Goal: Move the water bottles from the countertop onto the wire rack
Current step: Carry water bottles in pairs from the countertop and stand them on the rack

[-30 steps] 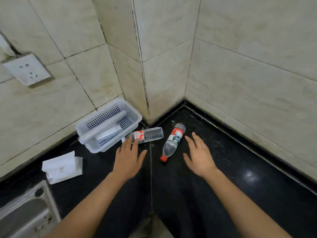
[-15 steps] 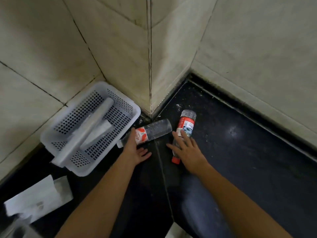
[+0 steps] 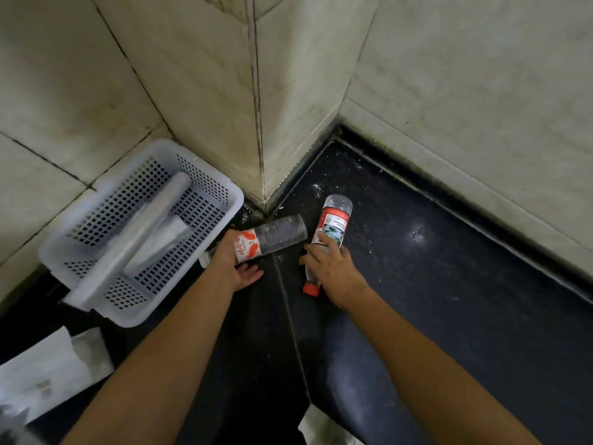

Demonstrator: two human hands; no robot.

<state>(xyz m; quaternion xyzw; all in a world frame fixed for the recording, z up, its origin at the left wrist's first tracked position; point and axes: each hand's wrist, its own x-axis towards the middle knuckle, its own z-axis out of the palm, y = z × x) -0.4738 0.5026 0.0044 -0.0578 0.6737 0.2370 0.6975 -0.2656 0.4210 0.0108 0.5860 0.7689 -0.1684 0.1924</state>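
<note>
Two clear plastic water bottles lie on the black countertop (image 3: 433, 300) in the tiled corner. The left bottle (image 3: 279, 234) has a red-and-white label and a white cap, and my left hand (image 3: 232, 263) is wrapped around its label end from below. The right bottle (image 3: 333, 221) has a red label and a red cap pointing toward me; my right hand (image 3: 333, 273) lies over its lower half with the fingers curled around it. Both bottles still rest on the counter. No wire rack is in view.
A white perforated plastic basket (image 3: 80, 248) holding a wrapped roll stands at the left against the wall. White folded paper (image 3: 48, 367) lies at the lower left. Tiled walls (image 3: 465, 91) close the corner behind the bottles.
Both hands have moved from hovering over the bottles to closing around them. The view has tilted down and drawn closer to the corner.
</note>
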